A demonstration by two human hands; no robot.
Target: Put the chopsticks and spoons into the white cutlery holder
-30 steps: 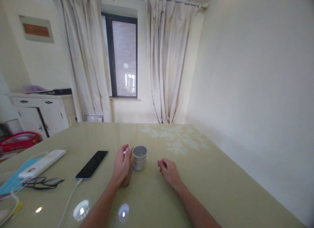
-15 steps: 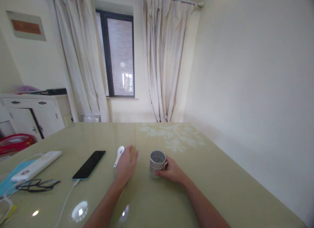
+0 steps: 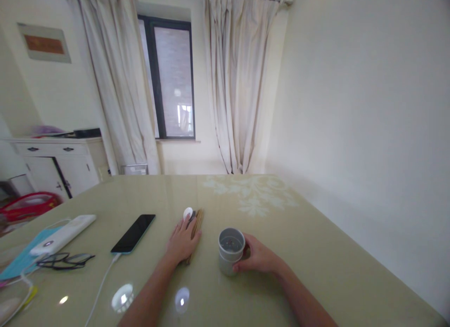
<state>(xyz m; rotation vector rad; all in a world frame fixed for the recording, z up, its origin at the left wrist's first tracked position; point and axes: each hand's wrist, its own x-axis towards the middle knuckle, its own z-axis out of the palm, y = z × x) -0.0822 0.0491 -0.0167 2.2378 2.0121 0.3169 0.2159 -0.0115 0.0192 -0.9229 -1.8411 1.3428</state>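
My left hand [image 3: 183, 240] lies flat over a white spoon [image 3: 188, 212], its fingers stretched forward and covering most of the handle. Just right of the spoon's bowl a dark, shiny piece shows between the fingers; its kind is not clear. A pair of wooden chopsticks [image 3: 198, 220] runs along the thumb side of this hand, partly hidden under it. My right hand [image 3: 258, 254] is closed on the handle side of a grey mug [image 3: 230, 261], thumb against its wall. The mug is upright, with small specks visible inside.
Left of my hands, a black phone [image 3: 133, 234] lies on the glossy table [image 3: 298, 271] with a white cable attached. Further left are eyeglasses [image 3: 65, 260], a white power bank [image 3: 63, 233] and a blue mask [image 3: 21, 259]. A wall [image 3: 362, 130] borders the table's right side.
The white spoon has moved right, up against the chopsticks, under my left hand. The mug has come nearer to me with my right hand still on it. The view has shifted slightly.
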